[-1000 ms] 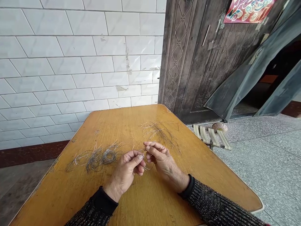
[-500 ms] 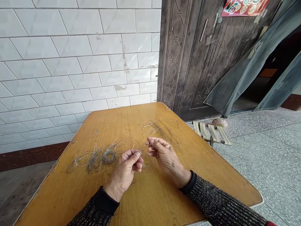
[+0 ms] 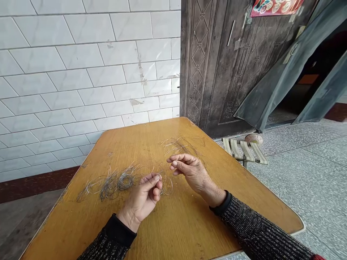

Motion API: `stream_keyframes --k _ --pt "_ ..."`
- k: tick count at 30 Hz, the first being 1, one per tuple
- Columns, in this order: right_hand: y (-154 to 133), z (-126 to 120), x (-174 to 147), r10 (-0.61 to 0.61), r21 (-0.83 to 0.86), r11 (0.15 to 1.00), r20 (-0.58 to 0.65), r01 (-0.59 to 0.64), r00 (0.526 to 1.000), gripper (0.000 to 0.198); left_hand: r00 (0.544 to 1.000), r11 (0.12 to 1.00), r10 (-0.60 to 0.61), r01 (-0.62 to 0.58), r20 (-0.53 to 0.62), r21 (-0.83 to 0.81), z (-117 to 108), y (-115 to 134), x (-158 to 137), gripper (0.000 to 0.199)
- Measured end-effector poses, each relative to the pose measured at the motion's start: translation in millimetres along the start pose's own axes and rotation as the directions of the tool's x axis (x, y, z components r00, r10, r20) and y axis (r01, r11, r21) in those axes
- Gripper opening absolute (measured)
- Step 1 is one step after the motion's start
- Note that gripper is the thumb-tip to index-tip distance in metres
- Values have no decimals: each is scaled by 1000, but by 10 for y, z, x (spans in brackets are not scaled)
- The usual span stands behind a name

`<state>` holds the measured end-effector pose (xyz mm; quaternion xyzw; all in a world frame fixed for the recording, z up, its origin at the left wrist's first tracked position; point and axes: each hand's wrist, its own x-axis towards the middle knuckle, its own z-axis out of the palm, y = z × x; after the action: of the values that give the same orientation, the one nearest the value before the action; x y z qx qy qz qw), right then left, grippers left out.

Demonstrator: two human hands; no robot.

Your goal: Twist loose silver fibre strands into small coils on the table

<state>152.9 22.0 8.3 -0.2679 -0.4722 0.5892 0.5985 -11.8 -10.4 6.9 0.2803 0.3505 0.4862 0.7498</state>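
My left hand (image 3: 145, 193) is closed in a pinch on a thin wire, of which a loose curved part (image 3: 171, 186) shows beside the fingertips. Up and to the right, my right hand (image 3: 191, 171) has its thumb close to its bent fingers. Whether a fine strand lies between those fingertips I cannot make out. Left of my left hand lie a small round wire coil (image 3: 126, 180) and looser wire bundles (image 3: 108, 186). Beyond my right hand, a spread of thin loose wires (image 3: 181, 144) rests on the table.
The wooden table (image 3: 187, 231) reaches back to a white tiled wall (image 3: 81, 72). On the right are a dark carved door (image 3: 208, 72), a grey curtain (image 3: 276, 83) and a low stool with striped straps (image 3: 245, 150); a round object (image 3: 254, 138) is behind the stool.
My right hand has moved slightly up and right, away from my left hand. The wire by my left fingertips now curves out in a wider loop. The view has shifted slightly.
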Motion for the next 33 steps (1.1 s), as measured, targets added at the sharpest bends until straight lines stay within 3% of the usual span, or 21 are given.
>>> stream_keyframes --k 8,12,16,20,23,33 --pt "41 42 -32 -43 29 999 -71 45 997 15 1000 1000 -25 25 -5 3 40 -45 -24 14" --pt "55 61 -36 -33 40 998 -127 38 991 19 998 999 47 -46 -29 16 54 -85 -8 17" --pt "10 34 -35 40 4 999 -122 -40 992 39 987 989 144 -142 -77 32 35 -90 20 17" --pt "6 29 -59 172 -192 968 54 -159 984 33 973 980 198 -196 -117 29 5 -69 38 16" --pt "36 51 -81 223 -253 952 187 -172 957 30 971 975 220 -215 -99 59 -8 -58 35 18" --pt "70 49 -93 259 -48 966 114 -255 959 26 974 972 227 -228 17 62 -17 -93 20 23"
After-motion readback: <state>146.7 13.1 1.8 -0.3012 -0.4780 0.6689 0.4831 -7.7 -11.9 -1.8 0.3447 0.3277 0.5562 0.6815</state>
